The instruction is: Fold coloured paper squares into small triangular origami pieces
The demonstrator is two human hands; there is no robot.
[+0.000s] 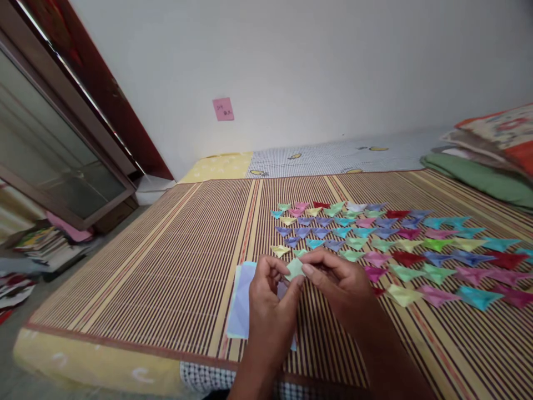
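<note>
The left hand [272, 300] and right hand [341, 278] are pinching a pale green paper [295, 269], each grip closed on it, above the striped mat [166, 272]. Folded papers [437, 243] are lying in rows to the right.

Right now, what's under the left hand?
Pale blue and green paper sheets on the striped mat stick out beneath the left hand; the part it covers can't be seen.

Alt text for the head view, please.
Two hands, left and right, hold a small pale green folded paper above a striped mat. Rows of colorful folded papers lie to the right; a stack of paper sheets sits beneath the left hand.
</note>
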